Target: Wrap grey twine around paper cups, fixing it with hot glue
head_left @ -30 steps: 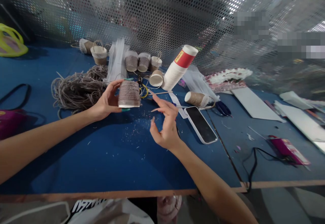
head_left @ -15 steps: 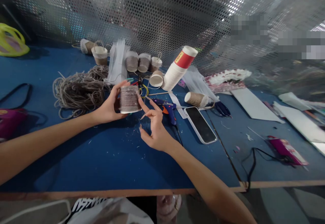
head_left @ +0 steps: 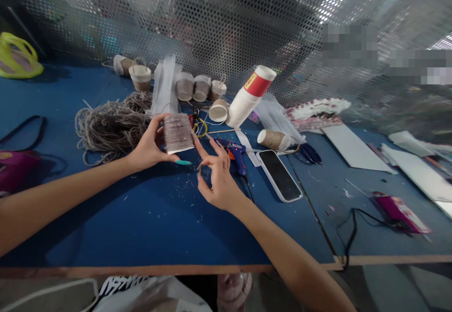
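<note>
My left hand (head_left: pixel 150 144) grips a paper cup wrapped in grey-brown cord (head_left: pixel 179 134), fingers behind it and the thumb, with a long teal nail, under its lower edge. The cup is slightly tilted, a white rim showing at the bottom. My right hand (head_left: pixel 219 177) is just to the right, fingers bent and apart; its foremost fingertip is at the cup's right edge, and I cannot tell if it touches. Nothing shows in this hand. Behind it lies a blue glue gun (head_left: pixel 237 156). A tangled heap of grey cord (head_left: pixel 111 128) lies left of the cup.
Several wrapped cups (head_left: pixel 184 86) line the back by a perforated metal screen (head_left: pixel 197 29). A leaning stack of white cups (head_left: pixel 247 97) stands behind my right hand. Right of that hand lie a phone (head_left: pixel 280 175), dark-handled scissors (head_left: pixel 310 153) and a purple box (head_left: pixel 400 212) with a black cord.
The wrapped cup has shifted slightly left and tilted, with my left thumb now showing below it. My right thumb and a bent finger have drawn closer together.
</note>
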Demonstrator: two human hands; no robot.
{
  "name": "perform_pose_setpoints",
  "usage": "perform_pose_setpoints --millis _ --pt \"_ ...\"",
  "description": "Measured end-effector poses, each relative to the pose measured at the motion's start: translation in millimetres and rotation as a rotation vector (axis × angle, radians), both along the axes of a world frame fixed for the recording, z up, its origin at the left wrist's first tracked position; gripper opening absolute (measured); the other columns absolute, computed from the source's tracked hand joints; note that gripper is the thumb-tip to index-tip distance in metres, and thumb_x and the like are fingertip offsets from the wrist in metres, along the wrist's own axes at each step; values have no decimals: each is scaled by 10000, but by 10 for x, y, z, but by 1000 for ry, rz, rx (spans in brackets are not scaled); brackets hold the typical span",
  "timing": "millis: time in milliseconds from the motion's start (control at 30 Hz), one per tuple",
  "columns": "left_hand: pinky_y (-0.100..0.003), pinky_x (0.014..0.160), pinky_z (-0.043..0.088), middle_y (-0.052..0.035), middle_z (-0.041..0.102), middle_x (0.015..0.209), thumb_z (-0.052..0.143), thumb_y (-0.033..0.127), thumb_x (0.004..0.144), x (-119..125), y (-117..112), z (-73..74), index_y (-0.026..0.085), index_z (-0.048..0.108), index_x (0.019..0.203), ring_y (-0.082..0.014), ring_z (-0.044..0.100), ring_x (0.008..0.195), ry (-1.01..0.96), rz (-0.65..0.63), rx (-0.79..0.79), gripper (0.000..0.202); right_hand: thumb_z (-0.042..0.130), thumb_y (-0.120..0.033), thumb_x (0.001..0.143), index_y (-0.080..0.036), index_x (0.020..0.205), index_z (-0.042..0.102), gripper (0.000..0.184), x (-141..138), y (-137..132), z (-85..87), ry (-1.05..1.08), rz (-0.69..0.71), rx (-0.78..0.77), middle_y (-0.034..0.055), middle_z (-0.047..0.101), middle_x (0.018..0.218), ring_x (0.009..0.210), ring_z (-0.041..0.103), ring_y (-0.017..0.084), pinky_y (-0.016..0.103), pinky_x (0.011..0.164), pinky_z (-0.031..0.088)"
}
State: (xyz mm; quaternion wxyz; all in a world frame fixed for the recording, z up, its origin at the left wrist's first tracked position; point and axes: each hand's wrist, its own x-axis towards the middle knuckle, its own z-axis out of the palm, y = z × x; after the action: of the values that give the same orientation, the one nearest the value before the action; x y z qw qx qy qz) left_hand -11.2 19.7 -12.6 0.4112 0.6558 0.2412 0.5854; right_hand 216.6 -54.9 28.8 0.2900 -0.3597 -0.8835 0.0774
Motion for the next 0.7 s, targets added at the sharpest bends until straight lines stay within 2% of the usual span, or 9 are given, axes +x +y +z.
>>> perform_pose_setpoints --millis 233,433,500,600,700 --pt "-507 1088 498 -95 576 1337 978 309 499 -16 10 10 281 492 1258 -339 564 1291 -34 0 -43 902 512 -69 811 -270 1030 309 360 37 32 -3 14 -99 61 164 381 1572 1546 159 308 685 1165 262" --pt "-467 1040 535 -106 525 1386 956 310 545 -8 8 -10 296 454 1288 -323 568 1274 -23 -11 -8 898 509 -87 830 -253 1031 338 312 36 5 22 55 -72 135 170 519 1462 1426 366 321 621 1095 374" --pt "-473 1035 535 -110 488 1416 953 325 550 -10 14 -16 300 435 1302 -332 544 1300 -11 17 10 914 510 -84 828 -249 1049 375 306 39 8 22 94 -67 180 152 581 1385 1328 469 305 585 1051 428" --pt "-471 1018 544 -97 451 1431 944 340 563 -6 25 -15 317 413 1301 -331 506 1333 -1 100 31 909 496 -85 834 -252 1091 440 311 56 15 23 199 -75 191 93 673 1139 1132 598 260 514 955 508" --pt "-432 985 566 -66 447 1403 932 384 574 15 21 8 335 398 1276 -318 484 1338 -18 166 54 882 480 -103 849 -247 1046 486 243 67 2 31 238 -41 56 44 671 929 940 655 214 437 856 550"
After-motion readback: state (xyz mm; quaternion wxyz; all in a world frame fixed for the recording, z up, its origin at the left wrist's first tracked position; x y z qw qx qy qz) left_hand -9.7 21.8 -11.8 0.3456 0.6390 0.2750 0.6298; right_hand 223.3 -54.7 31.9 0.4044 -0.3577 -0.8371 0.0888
